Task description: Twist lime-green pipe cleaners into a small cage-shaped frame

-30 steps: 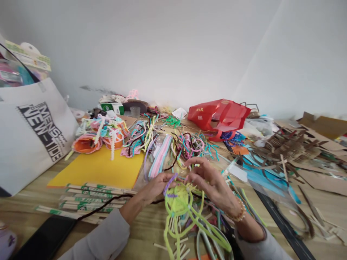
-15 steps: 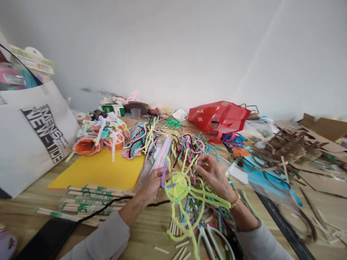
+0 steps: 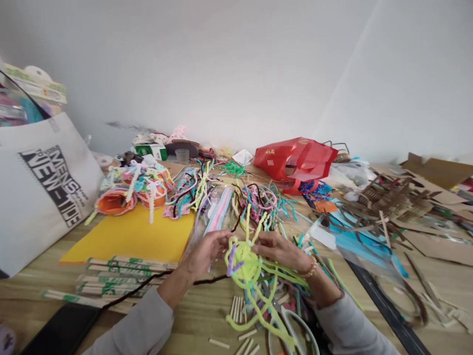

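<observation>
Between my hands is a yellow-green pipe cleaner piece, a coiled round middle with long loose ends trailing down and to the right. A purple pipe cleaner is hooked through its left edge. My left hand grips the upper left rim, its fingertips partly behind the coil. With fingers bent, my right hand pinches the upper right rim near two upright yellow-green ends. White-handled scissors lie below on the table, partly covered by the trailing ends. Several short pale sticks lie beside them.
Behind my hands spreads a heap of coloured pipe cleaners. Left are yellow sheets, wrapped chopsticks, a black phone and a white bag. A red bag stands at the back; brown strips lie right.
My right hand has moved left and down onto the coil's upper rim. The purple pipe cleaner's raised end now lies closer against the coil. The trailing ends have swung.
</observation>
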Motion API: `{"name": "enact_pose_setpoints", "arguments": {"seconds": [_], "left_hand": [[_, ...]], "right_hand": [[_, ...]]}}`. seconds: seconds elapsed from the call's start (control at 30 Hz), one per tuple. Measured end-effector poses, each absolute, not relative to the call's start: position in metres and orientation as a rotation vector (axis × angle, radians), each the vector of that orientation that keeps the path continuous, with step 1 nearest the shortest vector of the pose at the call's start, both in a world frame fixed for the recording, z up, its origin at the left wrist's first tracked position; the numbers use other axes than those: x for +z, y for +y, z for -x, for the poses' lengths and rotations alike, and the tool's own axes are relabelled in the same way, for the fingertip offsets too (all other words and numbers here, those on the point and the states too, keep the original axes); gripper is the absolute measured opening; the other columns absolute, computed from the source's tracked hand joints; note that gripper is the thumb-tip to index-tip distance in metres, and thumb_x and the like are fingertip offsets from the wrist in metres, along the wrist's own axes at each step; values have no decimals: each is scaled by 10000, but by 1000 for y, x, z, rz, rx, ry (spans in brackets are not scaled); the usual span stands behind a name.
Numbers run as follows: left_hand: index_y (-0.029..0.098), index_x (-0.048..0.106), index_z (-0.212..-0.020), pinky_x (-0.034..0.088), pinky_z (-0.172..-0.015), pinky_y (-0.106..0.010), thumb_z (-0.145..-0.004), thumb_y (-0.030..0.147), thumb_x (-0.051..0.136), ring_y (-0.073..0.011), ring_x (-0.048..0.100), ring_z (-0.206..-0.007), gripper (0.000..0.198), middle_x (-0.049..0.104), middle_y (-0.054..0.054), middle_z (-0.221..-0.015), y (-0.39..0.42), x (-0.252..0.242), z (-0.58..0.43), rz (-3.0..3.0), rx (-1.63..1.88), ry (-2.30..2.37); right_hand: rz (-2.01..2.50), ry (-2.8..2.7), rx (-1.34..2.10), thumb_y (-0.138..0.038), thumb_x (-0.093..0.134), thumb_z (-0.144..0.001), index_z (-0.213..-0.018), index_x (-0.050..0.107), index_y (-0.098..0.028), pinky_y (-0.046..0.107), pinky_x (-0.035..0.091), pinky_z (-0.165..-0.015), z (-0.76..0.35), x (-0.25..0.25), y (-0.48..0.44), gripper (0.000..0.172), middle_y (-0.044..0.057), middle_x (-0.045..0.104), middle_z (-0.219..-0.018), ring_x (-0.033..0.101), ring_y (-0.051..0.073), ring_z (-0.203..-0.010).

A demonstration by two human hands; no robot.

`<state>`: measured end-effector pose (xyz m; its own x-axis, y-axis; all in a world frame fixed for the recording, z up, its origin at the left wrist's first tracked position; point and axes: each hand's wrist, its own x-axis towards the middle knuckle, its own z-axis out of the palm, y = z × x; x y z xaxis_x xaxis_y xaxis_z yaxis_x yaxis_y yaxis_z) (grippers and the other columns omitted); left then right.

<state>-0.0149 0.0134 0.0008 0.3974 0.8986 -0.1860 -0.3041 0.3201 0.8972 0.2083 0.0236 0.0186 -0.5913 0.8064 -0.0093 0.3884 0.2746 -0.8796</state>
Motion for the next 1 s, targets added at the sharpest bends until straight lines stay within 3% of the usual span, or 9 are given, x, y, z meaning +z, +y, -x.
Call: {"name": "enact_pose_setpoints", "arguments": {"seconds": [0.1, 0.23, 0.37, 0.73, 1.0], "left_hand": [[113, 702, -832, 393, -582, -214, -754, 439, 632, -140, 562, -676, 342, 665, -58, -777, 15, 0, 17, -1018, 840, 803], [127, 687, -784, 366, -608, -219, -641, 318, 763, -119, 524, -622, 250, 636, -2, -692, 13, -2, 17, -1099, 721, 743], [127, 682, -753, 376, -648, -227, -603, 249, 776, -135, 538, -656, 215, 643, -2, -707, 13, -6, 15, -1105, 705, 675], [116, 606, -698, 344, -556, -210, -580, 279, 799, -105, 526, -578, 278, 599, 0, -623, 14, -12, 14, -1185, 756, 675], [116, 628, -760, 380, -553, -213, -585, 211, 787, -110, 559, -582, 255, 636, -22, -692, 17, -16, 20, -1043, 681, 588]], "right_hand": [[1034, -2193, 1257, -445, 566, -845, -709, 531, -144, 195, 290, -490, -208, 21, 19, 332, -46, 411, -603, 348, 73, -546], [1005, -2276, 1277, -419, 564, -852, -747, 545, -144, 192, 296, -490, -205, 22, 16, 295, -47, 444, -602, 366, 72, -542], [994, -2283, 1251, -403, 585, -839, -761, 560, -150, 196, 299, -481, -202, 22, 14, 266, -48, 451, -592, 380, 74, -529], [983, -2170, 1401, -404, 606, -835, -834, 570, -148, 185, 317, -482, -201, 18, 12, 259, -50, 464, -609, 384, 70, -536], [860, -1986, 1755, -409, 599, -844, -959, 622, -132, 186, 429, -548, -211, 35, 18, 301, 20, 608, -775, 546, 91, -633]]}}
